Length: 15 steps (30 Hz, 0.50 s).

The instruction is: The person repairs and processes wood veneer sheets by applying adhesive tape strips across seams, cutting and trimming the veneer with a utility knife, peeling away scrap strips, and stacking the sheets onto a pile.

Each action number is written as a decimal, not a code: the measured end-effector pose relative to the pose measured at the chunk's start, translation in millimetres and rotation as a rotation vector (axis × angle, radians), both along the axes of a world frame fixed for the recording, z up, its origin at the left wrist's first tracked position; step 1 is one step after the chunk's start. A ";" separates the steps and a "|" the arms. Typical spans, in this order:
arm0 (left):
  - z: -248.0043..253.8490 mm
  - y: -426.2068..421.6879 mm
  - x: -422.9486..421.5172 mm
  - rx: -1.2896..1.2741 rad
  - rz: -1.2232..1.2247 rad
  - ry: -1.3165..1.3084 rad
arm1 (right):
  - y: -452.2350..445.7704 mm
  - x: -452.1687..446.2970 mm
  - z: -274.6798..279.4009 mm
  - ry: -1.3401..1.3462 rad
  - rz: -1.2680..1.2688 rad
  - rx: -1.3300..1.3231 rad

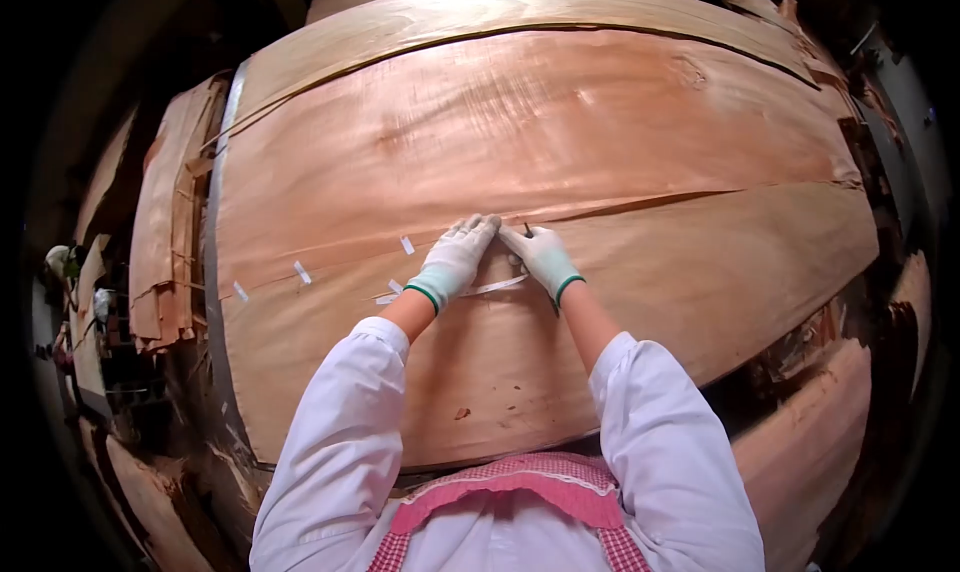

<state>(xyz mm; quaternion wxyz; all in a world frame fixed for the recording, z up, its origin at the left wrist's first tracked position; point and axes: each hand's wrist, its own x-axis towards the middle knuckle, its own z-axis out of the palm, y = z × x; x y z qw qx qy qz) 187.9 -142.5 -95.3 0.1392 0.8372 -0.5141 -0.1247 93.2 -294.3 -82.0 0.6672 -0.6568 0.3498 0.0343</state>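
Observation:
My left hand [455,259], in a white glove with a green cuff, lies with fingers stretched out on the seam between two wood veneer sheets. Beside it, my right hand [542,257], gloved the same way, is closed around a thin dark tool [529,230], whose kind I cannot make out. The fingertips of both hands nearly meet at the seam. A reddish veneer sheet [560,112] lies beyond the hands, and a paler veneer sheet [690,282] lies on the near side. Between my wrists runs a narrow white tape strip [497,286].
Short white tape pieces [303,272] cross or lie near the seam on the left. Wood chips [462,413] are scattered near the front edge. Stacked veneer [165,222] stands at the left, and more sheets [815,442] lie at the lower right.

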 end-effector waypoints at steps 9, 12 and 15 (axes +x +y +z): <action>0.6 0.7 5.0 0.172 -0.194 -0.190 | 14.7 -36.0 -11.4 -0.063 -0.234 0.118; -10.8 3.5 9.9 0.114 -0.251 -0.249 | 35.9 -45.8 -9.9 -0.088 -0.375 0.184; 18.5 -1.7 -3.0 0.162 -0.198 -0.175 | 74.5 -46.9 -8.8 -0.101 -0.450 0.246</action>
